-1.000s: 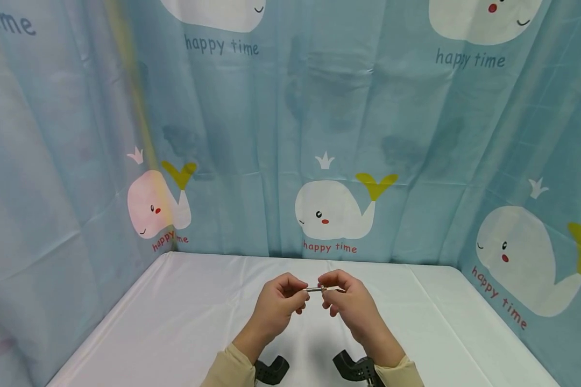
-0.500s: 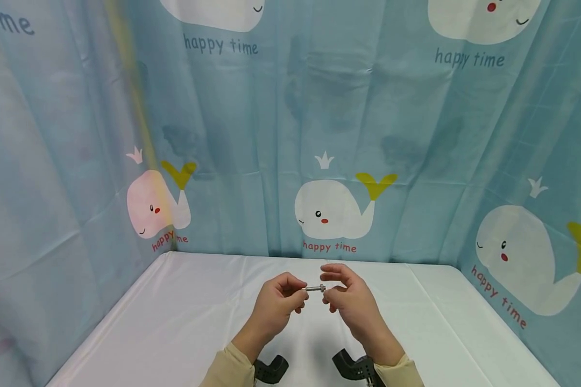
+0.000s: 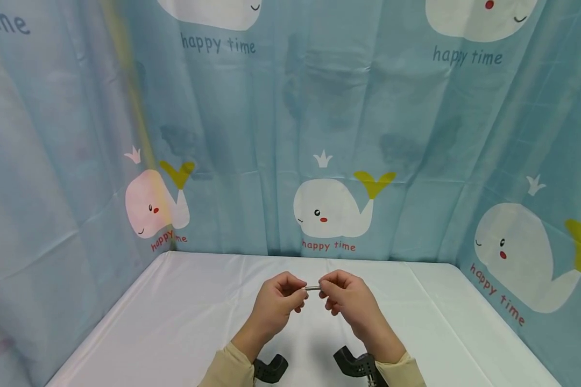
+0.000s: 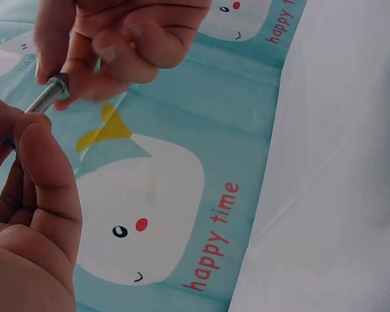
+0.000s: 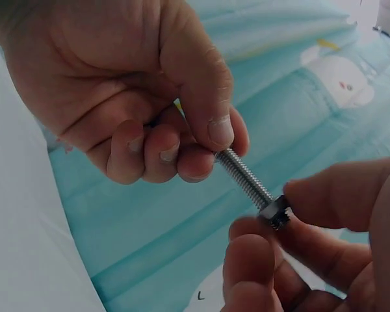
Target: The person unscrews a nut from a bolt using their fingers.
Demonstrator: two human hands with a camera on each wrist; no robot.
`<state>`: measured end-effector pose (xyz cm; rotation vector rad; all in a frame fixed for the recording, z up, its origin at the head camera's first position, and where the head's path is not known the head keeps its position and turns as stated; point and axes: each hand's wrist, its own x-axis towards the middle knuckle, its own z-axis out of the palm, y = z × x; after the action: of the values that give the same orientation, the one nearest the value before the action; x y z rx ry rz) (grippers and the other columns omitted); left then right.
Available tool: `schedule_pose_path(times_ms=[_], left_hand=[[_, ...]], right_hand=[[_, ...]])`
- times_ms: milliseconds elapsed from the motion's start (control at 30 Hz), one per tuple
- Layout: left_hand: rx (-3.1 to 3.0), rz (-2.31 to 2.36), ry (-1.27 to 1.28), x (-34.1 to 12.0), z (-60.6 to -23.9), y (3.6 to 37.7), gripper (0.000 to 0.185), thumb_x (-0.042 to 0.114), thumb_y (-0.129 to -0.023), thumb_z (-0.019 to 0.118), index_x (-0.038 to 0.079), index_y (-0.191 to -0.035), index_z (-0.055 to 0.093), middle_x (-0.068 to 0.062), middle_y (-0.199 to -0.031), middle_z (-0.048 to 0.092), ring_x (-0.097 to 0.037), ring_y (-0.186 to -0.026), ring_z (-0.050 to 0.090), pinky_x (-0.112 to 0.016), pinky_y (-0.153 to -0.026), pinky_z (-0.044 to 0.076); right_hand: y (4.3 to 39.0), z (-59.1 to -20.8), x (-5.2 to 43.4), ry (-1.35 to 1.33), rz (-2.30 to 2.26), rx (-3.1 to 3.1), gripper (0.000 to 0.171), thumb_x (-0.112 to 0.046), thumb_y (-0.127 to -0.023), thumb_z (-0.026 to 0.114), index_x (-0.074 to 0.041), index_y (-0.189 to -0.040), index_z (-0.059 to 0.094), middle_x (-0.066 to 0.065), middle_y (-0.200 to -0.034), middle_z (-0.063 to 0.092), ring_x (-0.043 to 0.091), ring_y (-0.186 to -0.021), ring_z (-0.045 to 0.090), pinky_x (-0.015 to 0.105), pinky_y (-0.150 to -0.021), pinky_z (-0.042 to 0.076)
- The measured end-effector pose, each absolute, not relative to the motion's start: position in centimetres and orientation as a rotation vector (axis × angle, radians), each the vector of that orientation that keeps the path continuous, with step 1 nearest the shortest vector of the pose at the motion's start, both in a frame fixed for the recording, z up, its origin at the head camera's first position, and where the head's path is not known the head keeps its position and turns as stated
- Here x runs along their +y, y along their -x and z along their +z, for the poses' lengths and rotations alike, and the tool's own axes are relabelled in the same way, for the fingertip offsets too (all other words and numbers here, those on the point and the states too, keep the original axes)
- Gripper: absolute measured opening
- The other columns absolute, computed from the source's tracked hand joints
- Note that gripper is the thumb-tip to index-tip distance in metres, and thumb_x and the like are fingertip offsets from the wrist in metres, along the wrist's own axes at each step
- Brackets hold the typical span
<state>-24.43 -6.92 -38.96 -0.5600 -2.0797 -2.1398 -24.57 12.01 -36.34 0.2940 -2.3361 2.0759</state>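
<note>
A silver threaded bolt (image 5: 246, 177) is held level between my two hands above the table, with a hex nut (image 5: 273, 212) on the end toward the right hand. Thumb and index finger of my left hand (image 3: 277, 301) pinch the bolt's other end, mostly covering it. My right hand (image 3: 351, 301) has its thumb and index finger at the nut and pinches it. In the left wrist view the nut (image 4: 60, 84) shows between the right hand's fingertips, and a short bit of thread pokes past it in the right wrist view.
A white cloth covers the table (image 3: 164, 322). Blue curtains (image 3: 252, 134) printed with whales stand behind it and at both sides. Black wrist mounts (image 3: 271, 370) sit at both cuffs.
Half a second ago the right fingers were spread off the nut, leaving it in plain sight; now they have closed on it again. The left hand has kept its pinch on the bolt.
</note>
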Motion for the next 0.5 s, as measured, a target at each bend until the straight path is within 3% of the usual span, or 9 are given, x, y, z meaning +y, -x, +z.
schedule_pose_path(times_ms=[100, 167, 267, 367, 433, 500], left_hand=[[-2.083, -2.14, 0.559, -6.91, -38.98, 24.52, 0.012, 0.005, -0.094, 0.066, 0.0, -0.104, 0.068, -0.012, -0.088, 0.068, -0.021, -0.071, 0.059, -0.029, -0.066, 0.054], [-2.086, -2.138, 0.559, -6.9, -38.97, 24.52, 0.012, 0.005, -0.094, 0.066, 0.0, -0.104, 0.068, -0.012, -0.087, 0.067, -0.021, -0.071, 0.06, -0.029, -0.066, 0.054], [-2.092, -2.133, 0.562, -6.86, -38.95, 24.49, 0.012, 0.004, -0.094, 0.066, -0.001, -0.104, 0.067, -0.013, -0.087, 0.067, -0.021, -0.071, 0.06, -0.029, -0.066, 0.054], [-2.096, -2.127, 0.561, -6.87, -38.95, 24.48, 0.012, 0.004, -0.093, 0.066, -0.002, -0.104, 0.067, -0.015, -0.088, 0.068, -0.021, -0.071, 0.06, -0.029, -0.067, 0.055], [-2.094, -2.125, 0.557, -6.88, -38.98, 24.52, 0.012, 0.004, -0.093, 0.066, -0.001, -0.104, 0.067, -0.015, -0.088, 0.068, -0.021, -0.07, 0.06, -0.029, -0.066, 0.055], [-2.095, -2.125, 0.551, -6.92, -39.01, 24.55, 0.011, 0.004, -0.093, 0.066, 0.0, -0.103, 0.068, -0.014, -0.088, 0.068, -0.021, -0.07, 0.06, -0.029, -0.066, 0.054]], right_hand=[[24.54, -36.13, 12.01, -0.31, 2.089, -2.29, 0.023, -0.001, -0.087, 0.063, -0.002, -0.11, 0.066, 0.015, -0.108, 0.062, 0.029, -0.076, 0.061, 0.032, -0.059, 0.05], [24.52, -36.05, 12.02, -0.303, 2.103, -2.271, 0.029, 0.0, -0.085, 0.061, -0.002, -0.114, 0.065, 0.015, -0.114, 0.061, 0.03, -0.079, 0.062, 0.032, -0.06, 0.051], [24.47, -36.03, 12.06, -0.278, 2.129, -2.293, 0.02, -0.011, -0.093, 0.062, -0.001, -0.111, 0.065, 0.014, -0.104, 0.065, 0.027, -0.072, 0.062, 0.03, -0.058, 0.051], [24.49, -36.18, 12.08, -0.295, 2.132, -2.349, 0.025, -0.024, -0.099, 0.062, 0.001, -0.104, 0.065, 0.015, -0.085, 0.066, 0.023, -0.064, 0.059, 0.028, -0.055, 0.049], [24.48, -36.21, 12.08, -0.325, 2.124, -2.369, 0.023, -0.022, -0.099, 0.062, 0.0, -0.103, 0.065, 0.016, -0.083, 0.066, 0.023, -0.063, 0.058, 0.028, -0.055, 0.049], [24.5, -36.22, 12.06, -0.35, 2.109, -2.349, 0.016, -0.011, -0.096, 0.06, -0.001, -0.106, 0.066, 0.017, -0.092, 0.066, 0.024, -0.065, 0.059, 0.03, -0.056, 0.049]])
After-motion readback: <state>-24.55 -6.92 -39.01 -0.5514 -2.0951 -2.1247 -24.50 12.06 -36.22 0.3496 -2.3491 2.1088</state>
